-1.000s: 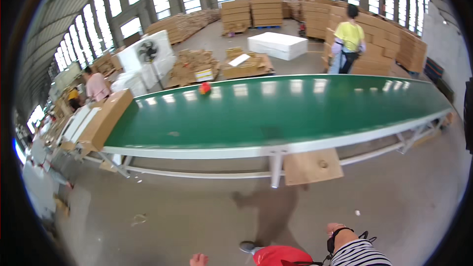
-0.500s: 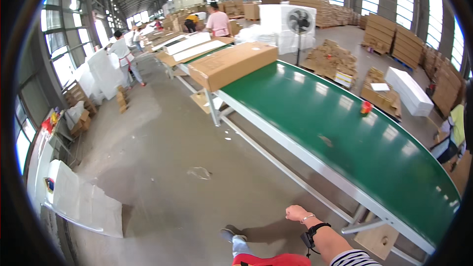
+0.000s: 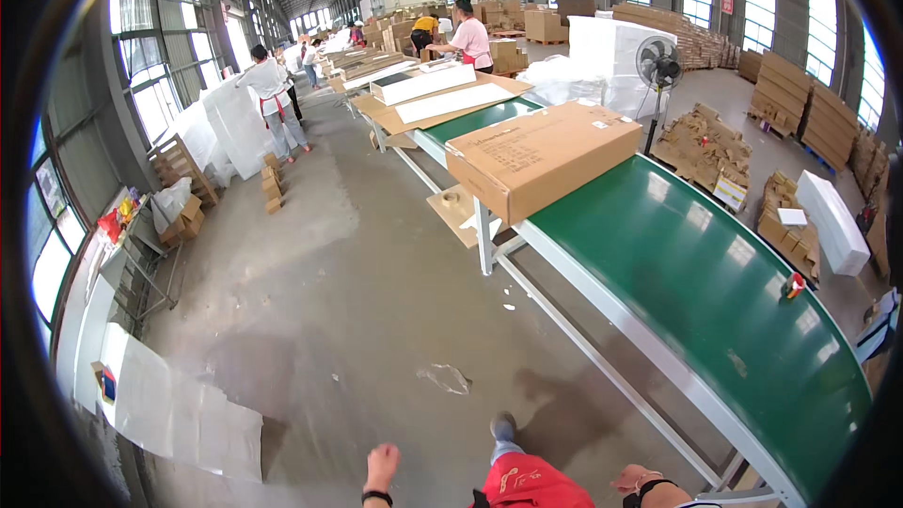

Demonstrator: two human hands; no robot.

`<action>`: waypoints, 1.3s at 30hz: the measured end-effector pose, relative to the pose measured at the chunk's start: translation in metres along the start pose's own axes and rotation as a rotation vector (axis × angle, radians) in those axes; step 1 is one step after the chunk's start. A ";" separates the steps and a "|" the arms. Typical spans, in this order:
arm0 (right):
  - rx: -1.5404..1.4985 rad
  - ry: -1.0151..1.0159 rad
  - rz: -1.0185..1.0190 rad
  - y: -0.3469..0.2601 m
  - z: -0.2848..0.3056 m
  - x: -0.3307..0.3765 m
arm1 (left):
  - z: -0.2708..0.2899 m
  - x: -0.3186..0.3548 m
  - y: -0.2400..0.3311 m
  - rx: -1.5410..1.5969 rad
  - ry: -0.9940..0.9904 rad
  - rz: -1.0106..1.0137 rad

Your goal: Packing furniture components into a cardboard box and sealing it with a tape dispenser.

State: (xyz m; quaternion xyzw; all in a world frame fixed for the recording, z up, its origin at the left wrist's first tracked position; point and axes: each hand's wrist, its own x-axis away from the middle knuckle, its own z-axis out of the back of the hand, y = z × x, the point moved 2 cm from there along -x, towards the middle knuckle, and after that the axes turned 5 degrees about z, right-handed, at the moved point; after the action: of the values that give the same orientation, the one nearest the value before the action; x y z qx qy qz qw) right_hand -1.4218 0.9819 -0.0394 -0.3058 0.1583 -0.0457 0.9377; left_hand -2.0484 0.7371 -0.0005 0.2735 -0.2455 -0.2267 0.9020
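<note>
My left hand swings low at the bottom edge over the concrete floor, fingers curled in and holding nothing, with a black band on the wrist. My right hand shows only partly at the bottom edge, next to the frame of the green conveyor belt. It wears a black wrist strap, nothing is seen in it, and its fingers are not clear. Between the hands are my red trousers and one shoe. A large closed cardboard box lies on the belt farther along.
A small red tape dispenser sits on the belt's far side. Flat cartons lie beyond the box, where people work. A standing fan, cardboard stacks and white foam sheets line the floor. A crumpled scrap lies ahead.
The view has swung left from facing the belt side-on to looking along it. The cardboard box is now nearer and my left hand has come into view.
</note>
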 end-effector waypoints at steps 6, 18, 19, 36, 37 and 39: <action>-0.321 -0.454 -1.478 0.121 -0.031 -0.164 | 0.032 -0.166 0.082 0.042 0.055 -0.018; 0.112 0.371 -0.816 0.265 0.160 -0.643 | 0.023 -0.364 -0.088 -0.693 -0.478 -0.007; 0.163 0.520 -0.778 0.269 0.179 -0.671 | 0.039 -0.399 -0.083 -0.683 -0.438 -0.004; 0.611 0.860 -1.306 0.360 0.224 -0.851 | 0.152 -1.046 0.455 -0.368 -0.067 -0.953; 0.633 0.853 -1.387 0.348 0.220 -0.823 | 0.122 -0.944 0.573 -0.221 -0.099 -0.897; 0.622 0.866 -1.369 0.348 0.225 -0.838 | 0.113 -0.927 0.659 0.057 -0.159 -0.941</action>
State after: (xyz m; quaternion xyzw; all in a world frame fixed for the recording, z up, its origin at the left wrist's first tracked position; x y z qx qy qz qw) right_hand -2.1450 1.5427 0.1531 -0.0191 0.2629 -0.7536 0.6022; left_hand -2.6506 1.6905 0.1850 0.3612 -0.1693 -0.6239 0.6720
